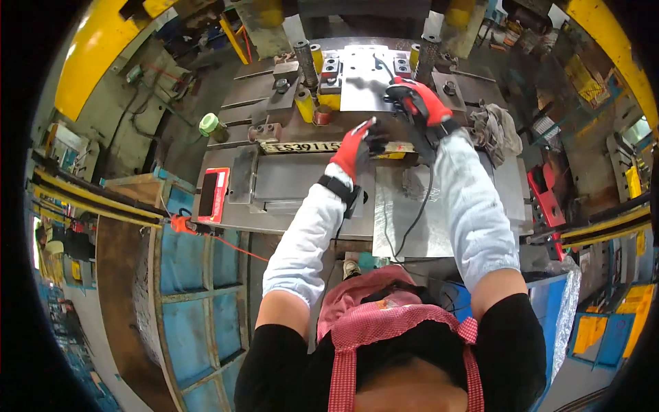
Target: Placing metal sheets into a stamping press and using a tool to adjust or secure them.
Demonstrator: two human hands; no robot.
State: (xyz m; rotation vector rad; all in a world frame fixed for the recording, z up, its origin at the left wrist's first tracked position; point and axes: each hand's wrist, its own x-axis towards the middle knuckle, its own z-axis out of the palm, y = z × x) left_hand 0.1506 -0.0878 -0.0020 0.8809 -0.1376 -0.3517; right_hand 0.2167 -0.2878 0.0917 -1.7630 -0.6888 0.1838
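My right hand (420, 103), in a red and black glove, is closed round the grip of a dark tool with a thin rod (385, 66). The rod reaches over a bright flat metal sheet (360, 101), which lies in the press die between its posts. From the tool a black cable (427, 198) hangs down over the table. My left hand (362, 145), gloved alike, hovers in front of the die near the sheet's front edge. Its fingers are apart, and nothing shows in them. White sleeves cover both forearms.
Metal plates (295, 175) lie left of centre, and more shiny sheets (406, 218) at the front. A red-edged pad (214, 196) is at the table's left. Grey rags (495, 130) sit at the right. Die posts (427, 58) flank the sheet. A green-lidded bottle (211, 125) stands left.
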